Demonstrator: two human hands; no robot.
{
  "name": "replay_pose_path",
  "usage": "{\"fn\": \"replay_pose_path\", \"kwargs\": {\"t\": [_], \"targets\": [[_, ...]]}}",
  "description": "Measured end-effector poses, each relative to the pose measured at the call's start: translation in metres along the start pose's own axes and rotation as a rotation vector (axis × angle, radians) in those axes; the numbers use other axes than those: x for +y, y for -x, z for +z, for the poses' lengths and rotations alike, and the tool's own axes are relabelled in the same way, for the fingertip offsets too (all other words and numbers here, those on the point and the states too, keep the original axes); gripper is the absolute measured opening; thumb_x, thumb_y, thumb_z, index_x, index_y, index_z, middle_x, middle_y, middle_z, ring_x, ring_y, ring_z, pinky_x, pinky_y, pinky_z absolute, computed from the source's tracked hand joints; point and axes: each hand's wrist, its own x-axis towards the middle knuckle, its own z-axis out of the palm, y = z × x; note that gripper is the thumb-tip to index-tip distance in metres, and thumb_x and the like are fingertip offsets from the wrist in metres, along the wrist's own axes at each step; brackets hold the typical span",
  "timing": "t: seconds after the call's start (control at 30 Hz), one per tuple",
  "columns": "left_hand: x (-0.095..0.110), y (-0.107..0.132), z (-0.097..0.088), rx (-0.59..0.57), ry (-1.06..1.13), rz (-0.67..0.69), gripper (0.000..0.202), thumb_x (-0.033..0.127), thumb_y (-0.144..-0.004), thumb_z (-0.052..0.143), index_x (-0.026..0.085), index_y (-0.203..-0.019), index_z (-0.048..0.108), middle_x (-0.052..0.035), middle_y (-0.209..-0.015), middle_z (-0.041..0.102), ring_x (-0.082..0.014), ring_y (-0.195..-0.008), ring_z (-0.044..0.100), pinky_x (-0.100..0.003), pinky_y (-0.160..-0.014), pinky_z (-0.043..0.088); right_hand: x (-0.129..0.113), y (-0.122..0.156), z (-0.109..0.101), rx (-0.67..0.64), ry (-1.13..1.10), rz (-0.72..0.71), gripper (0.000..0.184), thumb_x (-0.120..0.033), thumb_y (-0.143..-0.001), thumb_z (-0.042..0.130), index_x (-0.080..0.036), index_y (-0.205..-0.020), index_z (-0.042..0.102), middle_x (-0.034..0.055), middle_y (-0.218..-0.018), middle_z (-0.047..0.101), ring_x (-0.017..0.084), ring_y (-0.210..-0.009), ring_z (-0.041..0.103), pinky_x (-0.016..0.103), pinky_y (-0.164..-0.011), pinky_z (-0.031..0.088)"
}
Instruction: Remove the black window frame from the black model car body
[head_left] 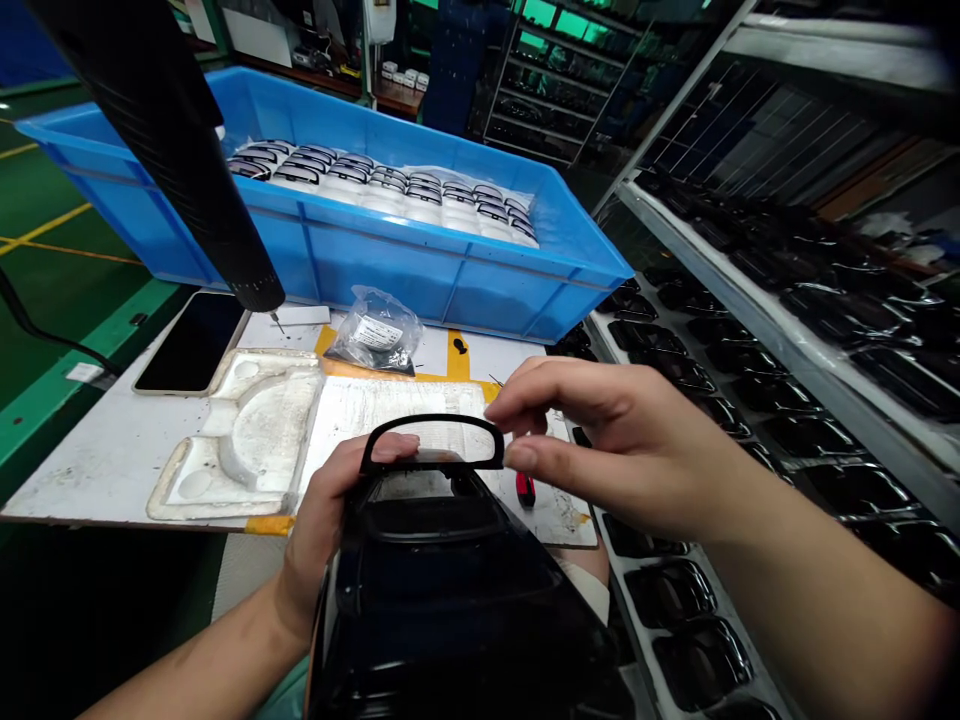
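Holding a glossy black housing (435, 590) in the left hand (337, 530), grip clenched, thumb on a black D-shaped frame (431, 420) at the housing's top. Right hand (622, 450) grasps the frame's right end, thumb and forefinger pinching. Both hands sit over the desk's (90, 480) front edge; foam tray (255, 440) lies left, screwdriver (525, 490) just below the right hand, blue crate (375, 260) along the back edge.

"What's at twelve o'clock?"
"A blue plastic crate (420, 260) holding rows of black-rimmed frames (382, 180) on white padding (390, 208)."
"Ten o'clock?"
"A smartphone (193, 342) lying screen up near a clear plastic bag (373, 332)."
"Three o'clock?"
"Metal shelves (757, 300) lined with glossy black moulded pieces (675, 590)."
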Motion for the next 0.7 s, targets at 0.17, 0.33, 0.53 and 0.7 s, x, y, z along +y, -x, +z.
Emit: {"fn": "replay_pose_path", "kwargs": {"t": [0.17,0.33,0.53,0.7], "targets": [[-0.003,-0.001,-0.003,-0.013,-0.057,0.066,0.024,0.030,-0.092,0.065,0.023,-0.113,0.073,-0.0039,-0.119,0.074,-0.0264,-0.117,0.066,-0.039,-0.105,0.053,0.002,-0.010,0.007,0.014,-0.043,0.007,0.013,-0.028,-0.090,0.072,-0.018,-0.098,0.071,-0.0026,-0.087,0.068,0.005,-0.074,0.062,0.016,-0.067,0.051],[-0.008,-0.002,-0.007,-0.016,-0.090,0.116,0.025,0.031,-0.091,0.065,0.023,-0.114,0.072,-0.0049,-0.119,0.073,-0.0258,-0.116,0.066,-0.038,-0.105,0.053,0.004,-0.018,0.008,0.176,-0.126,0.032,0.018,-0.036,-0.093,0.069,-0.018,-0.090,0.070,-0.0006,-0.083,0.069,0.008,-0.075,0.062,0.020,-0.065,0.049],[-0.011,-0.003,-0.007,-0.042,-0.101,0.161,0.026,0.036,-0.094,0.063,0.024,-0.116,0.071,-0.0066,-0.119,0.073,-0.0267,-0.116,0.066,-0.040,-0.104,0.054,0.006,-0.013,0.014,0.145,-0.464,-0.009,0.040,-0.053,-0.102,0.051,-0.020,-0.119,0.068,0.0043,-0.109,0.075,0.016,-0.108,0.070,0.030,-0.099,0.053],[-0.009,-0.004,-0.007,-0.047,-0.104,0.209,0.030,0.031,-0.093,0.067,0.026,-0.123,0.069,-0.0050,-0.122,0.072,-0.0237,-0.116,0.067,-0.037,-0.103,0.055,-0.001,0.008,0.012,-0.088,-0.435,-0.056,0.058,-0.061,-0.101,0.043,-0.020,-0.140,0.058,0.0067,-0.119,0.075,0.022,-0.121,0.067,0.038,-0.114,0.046]]}}
